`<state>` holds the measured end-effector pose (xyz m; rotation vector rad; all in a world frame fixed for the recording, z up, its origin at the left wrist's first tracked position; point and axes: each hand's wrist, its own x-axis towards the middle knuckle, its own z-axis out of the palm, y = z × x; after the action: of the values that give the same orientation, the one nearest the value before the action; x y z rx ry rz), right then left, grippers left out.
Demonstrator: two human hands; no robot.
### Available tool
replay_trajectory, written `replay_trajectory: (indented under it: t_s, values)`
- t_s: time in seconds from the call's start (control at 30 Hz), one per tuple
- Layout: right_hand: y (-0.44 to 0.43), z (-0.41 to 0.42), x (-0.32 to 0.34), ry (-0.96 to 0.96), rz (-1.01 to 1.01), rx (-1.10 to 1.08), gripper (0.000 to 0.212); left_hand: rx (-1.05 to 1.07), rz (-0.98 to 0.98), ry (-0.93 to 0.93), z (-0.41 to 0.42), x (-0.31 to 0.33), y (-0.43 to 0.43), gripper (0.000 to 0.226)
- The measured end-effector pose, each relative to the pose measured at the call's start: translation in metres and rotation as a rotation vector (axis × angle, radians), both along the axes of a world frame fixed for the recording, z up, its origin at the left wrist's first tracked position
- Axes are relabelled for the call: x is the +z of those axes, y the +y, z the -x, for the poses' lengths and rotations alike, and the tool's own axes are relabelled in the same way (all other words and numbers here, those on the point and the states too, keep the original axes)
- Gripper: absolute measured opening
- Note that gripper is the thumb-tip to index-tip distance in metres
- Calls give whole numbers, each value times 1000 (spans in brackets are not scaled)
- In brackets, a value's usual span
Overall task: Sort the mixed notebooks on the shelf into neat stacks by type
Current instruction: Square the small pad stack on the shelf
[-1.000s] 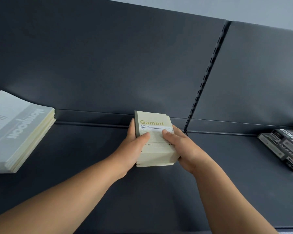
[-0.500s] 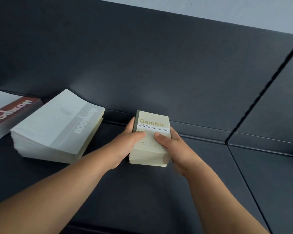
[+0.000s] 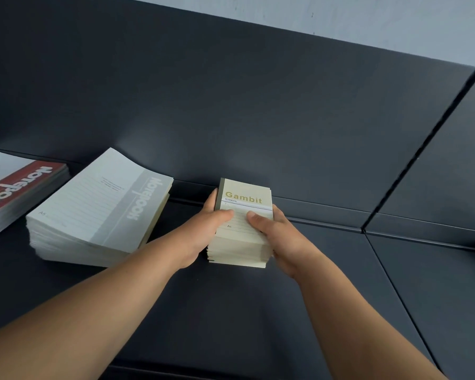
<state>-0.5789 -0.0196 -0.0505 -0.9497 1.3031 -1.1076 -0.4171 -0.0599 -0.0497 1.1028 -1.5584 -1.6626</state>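
1. Both hands grasp the Gambit stack (image 3: 241, 234). The left hand (image 3: 203, 231) wraps its left side and the right hand (image 3: 279, 237) its right, and each thumb lies on the top cover.
2. Over the last second the small cream stack has travelled left along the shelf (image 3: 258, 311). It was near the slotted upright (image 3: 417, 160) and is now well clear of it, close to the grey-band notebook stack (image 3: 99, 212) but apart from it.
3. A red-band stack (image 3: 14, 190) has come into view at the far left, just beyond the grey one.
4. I cannot tell whether the Gambit stack rests on the shelf or hangs just above it.
5. My reading: three types now sit in a row, so this stack is at or near its place. What likely remains is setting it down square and letting go.
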Motion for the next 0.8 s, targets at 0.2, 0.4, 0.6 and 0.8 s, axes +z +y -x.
replay_trajectory:
  t_s: [0.2,0.4,0.6,0.8]
  values:
    - [19,7,8,28,-28,29,102,29,-73,-91,-9,10,12,97]
    - [44,13,13,443,63,166,54,-67,163,-706,-13,32,35,118]
    - [42,3,15,743,63,98,63,74,201,-839,5,23,42,84]
    - [38,2,10,787,66,78,59,170,199,-816,9,19,43,80]
